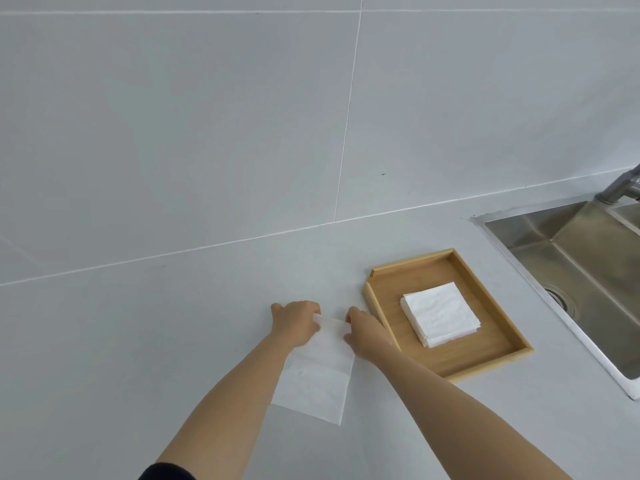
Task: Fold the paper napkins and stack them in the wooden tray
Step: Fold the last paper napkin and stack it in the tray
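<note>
A white paper napkin [317, 372] lies as a long strip on the grey counter, its near end flat. My left hand [294, 322] pinches its far left corner, and my right hand [367, 332] pinches its far right corner. To the right stands the wooden tray [485, 355], with a stack of folded white napkins [440, 313] in its middle. My right hand is just left of the tray's left wall.
A steel sink [571, 265] is set into the counter at the right, with a tap [623, 183] at its far corner. A grey tiled wall [242, 116] rises behind the counter [138, 341].
</note>
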A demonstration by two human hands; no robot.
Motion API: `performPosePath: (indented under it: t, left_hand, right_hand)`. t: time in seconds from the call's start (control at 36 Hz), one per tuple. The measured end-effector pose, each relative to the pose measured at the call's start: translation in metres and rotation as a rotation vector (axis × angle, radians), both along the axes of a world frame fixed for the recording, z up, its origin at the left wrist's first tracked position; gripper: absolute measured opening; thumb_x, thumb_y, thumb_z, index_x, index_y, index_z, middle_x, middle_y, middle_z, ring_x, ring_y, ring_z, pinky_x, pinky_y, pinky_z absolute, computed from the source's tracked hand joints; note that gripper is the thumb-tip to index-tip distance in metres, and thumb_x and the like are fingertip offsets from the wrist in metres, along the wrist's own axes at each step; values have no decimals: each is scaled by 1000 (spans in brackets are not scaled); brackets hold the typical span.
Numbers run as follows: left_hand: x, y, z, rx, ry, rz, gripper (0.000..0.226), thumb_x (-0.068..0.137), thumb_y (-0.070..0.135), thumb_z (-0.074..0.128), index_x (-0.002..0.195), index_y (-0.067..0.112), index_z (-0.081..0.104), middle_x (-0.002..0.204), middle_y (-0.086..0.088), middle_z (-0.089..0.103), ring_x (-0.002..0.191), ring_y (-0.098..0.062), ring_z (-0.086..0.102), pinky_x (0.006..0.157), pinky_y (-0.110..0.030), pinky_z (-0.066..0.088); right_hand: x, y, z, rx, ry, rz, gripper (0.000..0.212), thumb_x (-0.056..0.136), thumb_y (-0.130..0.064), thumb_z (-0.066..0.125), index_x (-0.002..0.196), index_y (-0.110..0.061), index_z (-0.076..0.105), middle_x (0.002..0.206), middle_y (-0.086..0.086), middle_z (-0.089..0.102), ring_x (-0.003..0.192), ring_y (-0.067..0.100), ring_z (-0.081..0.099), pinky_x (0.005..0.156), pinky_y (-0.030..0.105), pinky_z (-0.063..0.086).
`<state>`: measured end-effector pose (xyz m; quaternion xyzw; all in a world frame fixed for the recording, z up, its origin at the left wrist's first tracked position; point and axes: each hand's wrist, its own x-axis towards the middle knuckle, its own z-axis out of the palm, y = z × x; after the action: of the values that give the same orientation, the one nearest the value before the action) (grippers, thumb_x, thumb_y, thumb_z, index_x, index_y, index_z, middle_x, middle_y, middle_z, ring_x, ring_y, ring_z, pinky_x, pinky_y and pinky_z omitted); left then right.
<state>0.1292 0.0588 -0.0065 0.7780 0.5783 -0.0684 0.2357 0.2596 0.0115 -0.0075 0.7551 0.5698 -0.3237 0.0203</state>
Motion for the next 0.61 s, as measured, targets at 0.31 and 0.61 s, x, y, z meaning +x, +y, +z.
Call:
performPosePath:
  t: [0.31, 0.61]
  left_hand:
    - [-14, 3, 28, -7, -231, 158, 18, 89, 21, 55, 98, 12, 66, 106, -8, 69, 105, -26, 60, 79, -26, 28]
    - [-32, -13, 26, -62, -218, 126, 14, 84, 12, 58, 74, 21, 53, 77, 9, 54, 81, -15, 50, 81, -25, 28]
  right_hand:
    - [4, 11, 22, 131, 25, -49, 21, 90, -3, 37, 101, -11, 53, 90, 3, 50, 79, 22, 49, 46, 22, 27]
    - [2, -3, 27, 112, 60, 75, 22, 89, -5, 44, 103, -13, 58, 102, 7, 60, 82, 20, 50, 54, 22, 36]
